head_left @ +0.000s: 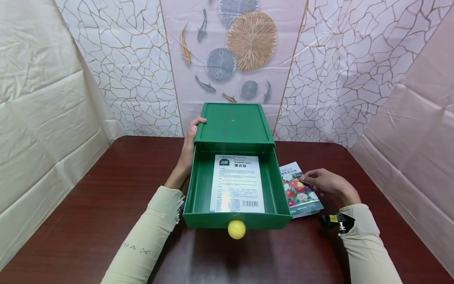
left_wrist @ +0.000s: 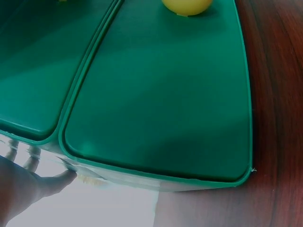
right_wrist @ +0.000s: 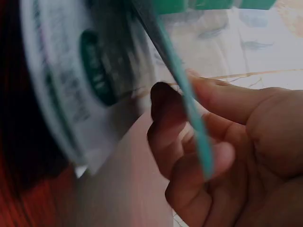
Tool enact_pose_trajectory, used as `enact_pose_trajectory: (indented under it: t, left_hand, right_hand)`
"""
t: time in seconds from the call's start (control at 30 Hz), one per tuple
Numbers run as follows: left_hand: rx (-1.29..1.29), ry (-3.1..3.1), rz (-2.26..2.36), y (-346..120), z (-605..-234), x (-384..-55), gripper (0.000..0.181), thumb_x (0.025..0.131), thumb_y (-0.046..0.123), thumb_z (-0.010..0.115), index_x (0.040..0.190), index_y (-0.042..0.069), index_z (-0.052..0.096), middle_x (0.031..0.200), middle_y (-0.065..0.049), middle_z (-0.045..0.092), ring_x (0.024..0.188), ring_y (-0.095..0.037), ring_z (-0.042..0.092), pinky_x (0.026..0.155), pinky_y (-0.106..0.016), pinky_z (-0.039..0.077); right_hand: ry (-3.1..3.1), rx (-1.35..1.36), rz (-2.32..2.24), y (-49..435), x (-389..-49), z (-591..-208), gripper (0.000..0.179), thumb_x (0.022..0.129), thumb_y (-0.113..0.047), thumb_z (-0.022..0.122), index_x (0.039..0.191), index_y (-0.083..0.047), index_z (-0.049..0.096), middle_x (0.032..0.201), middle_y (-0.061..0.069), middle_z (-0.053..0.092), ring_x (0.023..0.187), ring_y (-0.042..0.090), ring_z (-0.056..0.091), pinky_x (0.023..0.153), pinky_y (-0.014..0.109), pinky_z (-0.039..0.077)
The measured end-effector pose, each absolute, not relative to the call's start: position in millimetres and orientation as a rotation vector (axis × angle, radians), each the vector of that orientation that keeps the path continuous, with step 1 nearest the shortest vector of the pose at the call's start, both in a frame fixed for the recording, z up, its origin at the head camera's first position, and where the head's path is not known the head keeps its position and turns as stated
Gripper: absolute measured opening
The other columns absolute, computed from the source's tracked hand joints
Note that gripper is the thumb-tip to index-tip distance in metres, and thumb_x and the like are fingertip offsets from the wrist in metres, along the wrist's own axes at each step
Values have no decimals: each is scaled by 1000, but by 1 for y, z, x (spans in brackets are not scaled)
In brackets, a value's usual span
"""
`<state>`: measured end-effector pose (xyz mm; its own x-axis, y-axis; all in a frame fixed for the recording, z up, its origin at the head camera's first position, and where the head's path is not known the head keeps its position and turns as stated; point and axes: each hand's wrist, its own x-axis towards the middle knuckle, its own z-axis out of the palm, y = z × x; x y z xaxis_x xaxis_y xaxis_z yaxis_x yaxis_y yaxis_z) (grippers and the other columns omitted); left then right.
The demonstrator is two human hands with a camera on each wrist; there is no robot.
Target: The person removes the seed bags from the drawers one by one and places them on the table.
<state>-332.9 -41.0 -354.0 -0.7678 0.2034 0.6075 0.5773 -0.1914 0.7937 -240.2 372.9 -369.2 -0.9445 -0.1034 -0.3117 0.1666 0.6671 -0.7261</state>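
A green drawer box stands in front of me with its drawer pulled out. Inside the drawer lies a white seed packet, printed side up with a barcode. My left hand rests along the left side of the box, a fingertip at its top edge; its thumb lies straight beside the box in the left wrist view. To the right, my right hand pinches a colourful flower seed packet. Edge-on in the right wrist view, that packet overlaps another packet, which is blurred.
A round yellow knob sticks out from the drawer front. The dark red-brown tabletop lies around the box. Patterned cloth hangs behind the table, with pale cloth sheets on both sides.
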Motion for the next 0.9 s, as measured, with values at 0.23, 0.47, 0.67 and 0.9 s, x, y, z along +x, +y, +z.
enact_pose_trajectory:
  t: [0.23,0.47,0.67,0.9]
  left_hand:
    - [-916,-1785,-2044,-44,-353,-334,52,110,34,23,146,0,40,170,-12,24,149,-33,29,120,-57,23]
    - [-932,-1797,-2036,-41,-354,-337,53,111,34,23,148,1,40,171,-10,23,150,-31,29,121,-58,24]
    - [-919,-1806,-2030,-40,-356,-337,52,111,34,22,148,3,41,171,-9,24,149,-31,30,121,-58,23]
    - [-920,-1812,-2012,-43,-355,-335,53,110,34,23,149,2,40,171,-11,23,151,-32,29,122,-60,22]
  right_hand:
    - [2692,76,-896,364,-241,-365,29,108,-19,60,115,8,65,83,9,59,69,18,55,62,32,51]
    - [2747,83,-719,362,-239,-356,34,107,-21,62,121,10,64,88,14,62,72,20,59,64,33,53]
    - [2752,119,-695,359,-234,-349,38,108,-22,58,122,12,65,86,13,66,73,22,62,66,35,55]
    - [2967,99,-484,347,-220,-314,54,106,-37,60,132,11,62,119,31,68,98,42,65,79,56,54]
